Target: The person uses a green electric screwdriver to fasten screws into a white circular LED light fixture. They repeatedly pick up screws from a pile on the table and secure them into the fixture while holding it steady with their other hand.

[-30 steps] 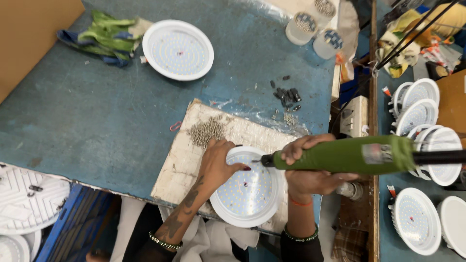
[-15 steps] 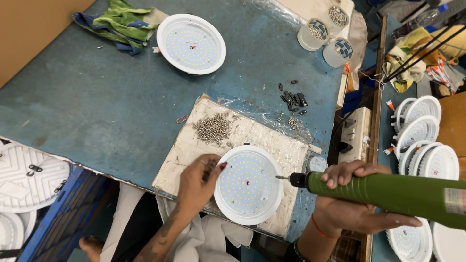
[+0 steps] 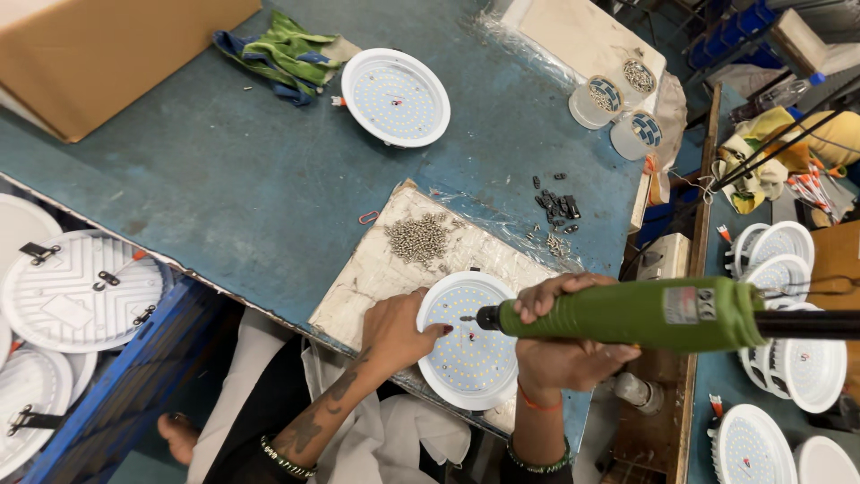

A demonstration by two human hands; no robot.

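A round white lamp disc dotted with small diodes lies on a worn beige board at the near edge of the blue table. My left hand rests on the disc's left rim, fingers spread over it. My right hand is wrapped around a green electric screwdriver, held almost level, with its tip over the disc's upper part. A heap of small screws sits on the board just beyond the disc.
A second lamp disc and a green cloth lie at the far side. Two small cups of parts stand at the back right, black clips nearby. Stacks of white discs fill the right and the left. A cardboard box sits far left.
My view has shifted. The screwdriver swung away to the right of the disc, then came back with its tip over the disc. My left hand stayed on the rim.
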